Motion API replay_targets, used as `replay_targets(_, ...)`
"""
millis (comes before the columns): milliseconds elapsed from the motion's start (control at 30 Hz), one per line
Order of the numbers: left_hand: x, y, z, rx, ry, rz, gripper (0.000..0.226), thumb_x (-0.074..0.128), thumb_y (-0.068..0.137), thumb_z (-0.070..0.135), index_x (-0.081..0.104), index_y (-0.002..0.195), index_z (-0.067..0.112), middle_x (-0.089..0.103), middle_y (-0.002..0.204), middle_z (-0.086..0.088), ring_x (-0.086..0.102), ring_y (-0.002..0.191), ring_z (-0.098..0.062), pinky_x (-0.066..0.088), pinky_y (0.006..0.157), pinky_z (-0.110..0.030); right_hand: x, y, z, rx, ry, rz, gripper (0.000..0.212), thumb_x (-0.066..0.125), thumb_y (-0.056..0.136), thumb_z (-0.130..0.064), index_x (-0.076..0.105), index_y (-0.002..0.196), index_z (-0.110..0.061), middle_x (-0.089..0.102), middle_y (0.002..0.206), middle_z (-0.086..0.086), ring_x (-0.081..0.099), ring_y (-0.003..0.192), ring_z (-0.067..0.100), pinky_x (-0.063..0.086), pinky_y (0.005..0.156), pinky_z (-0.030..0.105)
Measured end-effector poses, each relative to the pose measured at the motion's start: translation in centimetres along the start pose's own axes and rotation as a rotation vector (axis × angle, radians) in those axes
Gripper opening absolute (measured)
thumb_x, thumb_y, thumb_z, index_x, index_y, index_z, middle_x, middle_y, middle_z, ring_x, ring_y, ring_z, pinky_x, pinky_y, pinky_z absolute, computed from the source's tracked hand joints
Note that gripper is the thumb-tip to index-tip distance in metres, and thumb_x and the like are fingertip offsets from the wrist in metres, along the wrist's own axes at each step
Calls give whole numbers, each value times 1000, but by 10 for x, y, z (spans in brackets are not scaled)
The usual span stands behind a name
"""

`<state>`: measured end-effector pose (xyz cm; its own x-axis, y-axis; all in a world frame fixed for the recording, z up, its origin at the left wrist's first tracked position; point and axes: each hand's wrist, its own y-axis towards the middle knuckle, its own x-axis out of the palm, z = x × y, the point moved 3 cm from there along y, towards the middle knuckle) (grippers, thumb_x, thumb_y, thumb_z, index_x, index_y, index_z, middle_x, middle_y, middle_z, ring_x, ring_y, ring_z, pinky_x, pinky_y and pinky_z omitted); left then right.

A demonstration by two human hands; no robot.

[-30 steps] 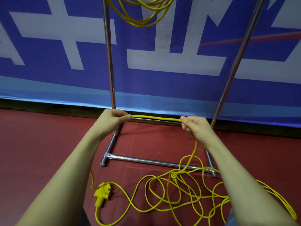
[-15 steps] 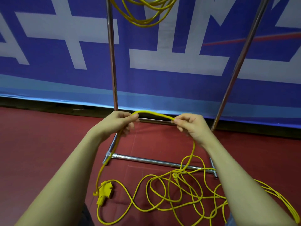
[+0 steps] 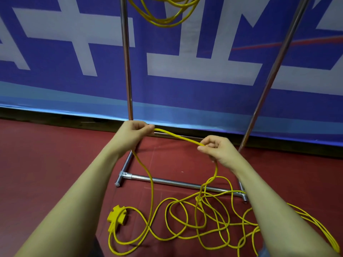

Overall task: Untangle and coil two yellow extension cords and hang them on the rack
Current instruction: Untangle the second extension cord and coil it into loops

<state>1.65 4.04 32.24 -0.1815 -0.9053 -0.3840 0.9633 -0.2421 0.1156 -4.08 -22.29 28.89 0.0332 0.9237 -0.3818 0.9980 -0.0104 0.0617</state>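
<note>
Extension cord on the floor: a loose yellow tangle (image 3: 194, 219) lies on the red floor (image 3: 46, 164) in front of the rack's base bar (image 3: 176, 183), loops crossing one another, some strands draped over the bar's right end.
Socket block: the yellow multi-outlet end (image 3: 117, 217) rests on the floor at the tangle's left side, just beside the left forearm.
Left hand: the left hand (image 3: 134, 135) curls its fingers round the cord; one strand drops from it to the floor.
Right hand: the right hand (image 3: 217, 148) pinches the same cord, a short span stretched between the two hands; another strand falls from it into the tangle.
Hung cord: a coiled yellow cord (image 3: 167, 13) hangs between the rack's uprights (image 3: 127, 71) at the top edge of view; its hanging point is out of frame.
Done, by my judgement: one cord looks coiled and hung.
Left, by my judgement: the second cord is barely started, nearly all of it uncoiled on the floor, then it must go up on the rack.
Backdrop: a blue and white banner (image 3: 204, 71) behind the rack.
</note>
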Motion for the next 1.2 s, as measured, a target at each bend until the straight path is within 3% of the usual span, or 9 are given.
replay_targets(67,-8,3,-7,-7,55,51,28,63,94,29,71,73,13,52,55,2,44,52,-5,33,53,-16,-6,-1,8,11,9,58,14,68,85,-7,58,76,-12,45,44,-6,36,38,7,31,42,19)
replay_targets(167,-11,2,-11,-16,123,68,31,62,93,29,66,70,9,37,42,11,35,38,-4,28,44,-14,-9,0,6,-4,72,132,12,66,87,-10,61,76,-12,51,51,-3,37,39,5,30,41,18)
replay_targets(333,-4,-5,-10,-98,160,-118,41,58,92,47,67,68,15,48,50,11,40,48,-5,33,51,-19,-4,2,-10,-64,76,85,22,57,92,-10,64,72,-6,48,47,-5,36,40,2,27,43,14)
replay_targets(500,38,-14,13,25,98,-291,30,56,97,30,66,80,9,46,52,11,37,45,-3,31,46,-15,14,0,-27,-107,69,-38,21,54,94,-6,63,75,0,46,44,-8,37,39,-1,27,45,9)
replay_targets(567,45,-13,17,76,114,-243,26,58,96,27,69,81,8,44,52,10,34,46,-4,28,47,-15,16,-1,-31,-92,87,-64,22,52,95,-7,62,75,-2,44,44,-8,35,39,-1,25,43,10)
replay_targets(767,28,-6,8,118,79,-136,16,68,89,28,73,78,18,65,78,-22,48,67,-16,37,64,-29,17,-9,-12,51,145,-126,21,56,93,-9,59,72,-5,37,46,-5,31,40,6,24,40,18)
replay_targets(900,11,-2,-6,73,48,-76,12,71,86,27,75,77,21,61,68,-11,48,65,-18,38,65,-33,1,-10,-2,65,147,-23,14,62,88,-4,63,74,-3,40,44,-6,35,39,5,28,41,18)
replay_targets(1033,4,-3,-13,35,76,0,9,73,85,25,75,82,16,67,65,11,58,66,-2,44,68,-19,-6,-10,3,30,85,1,12,65,86,-4,65,74,-7,47,46,-3,39,41,9,34,43,19)
replay_targets(1200,11,-10,-20,19,144,-4,13,70,88,24,73,80,14,64,67,5,54,61,0,40,60,-15,-4,-8,2,-12,113,116,18,68,82,0,66,68,-10,46,42,-7,36,38,4,28,41,15)
